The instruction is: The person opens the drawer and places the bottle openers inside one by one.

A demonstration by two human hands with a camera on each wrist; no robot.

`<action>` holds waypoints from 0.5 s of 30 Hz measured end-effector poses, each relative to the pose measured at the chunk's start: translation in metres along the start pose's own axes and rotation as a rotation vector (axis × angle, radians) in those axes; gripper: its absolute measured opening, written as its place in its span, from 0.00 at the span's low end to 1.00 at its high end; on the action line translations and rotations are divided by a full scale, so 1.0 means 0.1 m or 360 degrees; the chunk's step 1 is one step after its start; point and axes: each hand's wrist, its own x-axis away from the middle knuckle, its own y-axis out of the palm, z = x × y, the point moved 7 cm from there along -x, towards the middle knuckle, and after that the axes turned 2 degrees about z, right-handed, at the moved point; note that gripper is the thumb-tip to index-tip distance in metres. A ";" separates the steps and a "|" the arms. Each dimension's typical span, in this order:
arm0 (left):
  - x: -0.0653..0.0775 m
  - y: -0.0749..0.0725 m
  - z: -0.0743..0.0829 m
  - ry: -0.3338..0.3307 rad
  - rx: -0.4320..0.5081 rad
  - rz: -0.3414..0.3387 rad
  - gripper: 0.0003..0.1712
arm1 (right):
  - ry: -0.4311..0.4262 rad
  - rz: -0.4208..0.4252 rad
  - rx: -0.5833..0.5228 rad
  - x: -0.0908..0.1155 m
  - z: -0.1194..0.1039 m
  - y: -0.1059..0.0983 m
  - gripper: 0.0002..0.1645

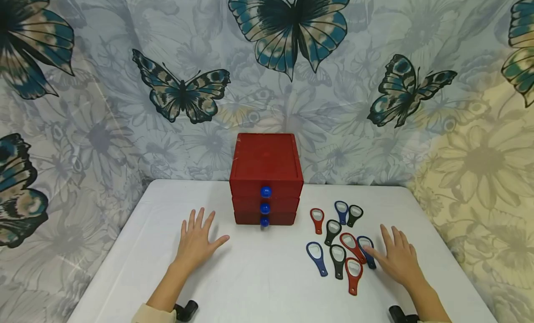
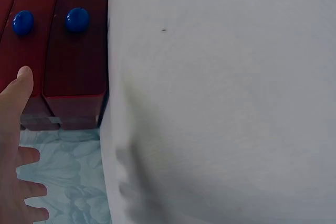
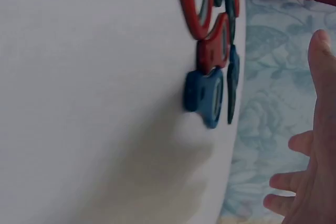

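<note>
My left hand (image 1: 196,243) hovers over the white table with fingers spread, left of a red chest of drawers (image 1: 267,158). Three drawers are stacked in its front, all pushed in, each with a round blue knob (image 1: 265,191). Several small magnifying glasses with oval lenses lie to the right, in red (image 1: 353,276), blue (image 1: 317,258) and black (image 1: 338,267). My right hand (image 1: 401,262) is beside them with straight fingers, holding nothing; its thumb overlaps one blue magnifying glass (image 1: 370,260) in the head view. In the right wrist view that blue magnifying glass (image 3: 205,95) is below the hand.
The white table (image 1: 250,286) ends at a cloth backdrop (image 1: 292,105) printed with flowers and butterflies. The chest stands at the table's far edge. Dark wrist straps with camera mounts (image 1: 187,310) are on both forearms.
</note>
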 end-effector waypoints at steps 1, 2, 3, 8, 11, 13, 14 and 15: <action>-0.01 0.00 0.00 -0.0008 0.0016 -0.0011 0.50 | -0.0002 -0.0003 0.0002 -0.02 -0.02 -0.01 0.56; -0.03 -0.01 -0.01 -0.0014 0.0033 -0.0014 0.50 | -0.0003 -0.0014 0.0001 -0.03 -0.04 -0.02 0.57; -0.04 -0.01 -0.01 -0.0021 0.0052 -0.0020 0.50 | -0.0008 -0.0020 -0.0006 -0.05 -0.07 -0.03 0.57; -0.11 -0.06 0.01 -0.0047 0.0139 -0.0022 0.50 | -0.0047 -0.0051 -0.0070 -0.12 -0.23 -0.08 0.56; -0.15 -0.08 0.03 -0.0068 0.0196 -0.0040 0.50 | -0.0067 -0.0055 -0.0108 -0.16 -0.33 -0.12 0.57; -0.18 -0.09 0.04 -0.0080 0.0235 -0.0056 0.51 | -0.0084 -0.0069 -0.0131 -0.18 -0.40 -0.14 0.57; -0.20 -0.09 0.05 -0.0082 0.0254 -0.0059 0.51 | -0.0089 -0.0081 -0.0145 -0.20 -0.44 -0.15 0.57; -0.21 -0.10 0.06 -0.0082 0.0278 -0.0061 0.51 | -0.0095 -0.0090 -0.0157 -0.21 -0.48 -0.15 0.57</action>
